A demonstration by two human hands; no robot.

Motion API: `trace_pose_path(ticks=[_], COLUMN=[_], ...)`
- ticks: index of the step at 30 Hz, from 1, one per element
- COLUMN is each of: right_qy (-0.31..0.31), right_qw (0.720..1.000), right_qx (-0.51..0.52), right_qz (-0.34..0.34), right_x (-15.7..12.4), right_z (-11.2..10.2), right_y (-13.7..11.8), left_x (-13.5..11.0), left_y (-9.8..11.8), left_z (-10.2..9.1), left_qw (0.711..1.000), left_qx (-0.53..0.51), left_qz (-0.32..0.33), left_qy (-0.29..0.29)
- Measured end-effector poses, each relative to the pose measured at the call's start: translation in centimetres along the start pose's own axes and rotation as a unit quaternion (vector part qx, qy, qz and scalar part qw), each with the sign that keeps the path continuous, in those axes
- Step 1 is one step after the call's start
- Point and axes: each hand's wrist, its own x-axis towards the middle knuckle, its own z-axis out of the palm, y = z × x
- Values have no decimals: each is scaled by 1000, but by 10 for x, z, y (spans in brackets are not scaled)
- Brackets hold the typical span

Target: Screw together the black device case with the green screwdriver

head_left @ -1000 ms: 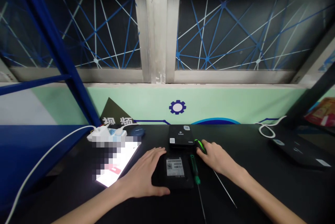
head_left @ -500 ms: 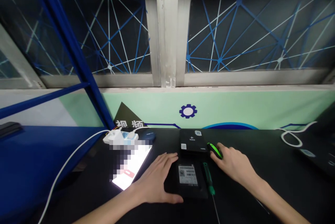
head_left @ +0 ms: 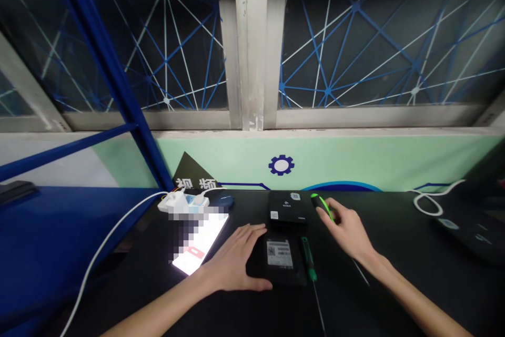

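Note:
My right hand [head_left: 347, 229] is closed around the black and bright-green handle of a screwdriver [head_left: 321, 206], whose thin shaft shows below the palm. My left hand [head_left: 236, 261] lies with fingers stretched and thumb spread on the black table, along the left side of a flat black drive-like unit [head_left: 280, 253] with a white printed label. Whether the thumb touches that unit's edge, I cannot tell. Just right of the unit lies a second screwdriver [head_left: 309, 258] with a dark green handle, its long shaft pointing towards me. Behind the unit sits a black box [head_left: 287, 208] with small stickers.
A phone or tablet with a lit screen [head_left: 207, 240] lies left of my left hand. Behind it are a white power strip [head_left: 183, 203] with plugs and a dark blue mouse [head_left: 222, 201]. A black device [head_left: 473, 237] and a white cable [head_left: 428, 204] are at the right.
My right hand has raised the bright-green screwdriver's handle slightly, and more of its shaft shows. The view has shifted a little. My left hand keeps its place beside the labelled unit.

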Motion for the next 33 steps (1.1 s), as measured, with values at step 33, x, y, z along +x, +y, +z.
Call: trace_pose_path(ticks=[33], right_qy=[47], right_qw=[903], right_qx=[425], right_qz=[-49], right_x=[-16], right_z=[21], right_y=[-14], left_x=[3], left_y=[-3], left_z=[6], left_qw=[998], left_qx=[21], left_qz=[29], left_qy=[46])
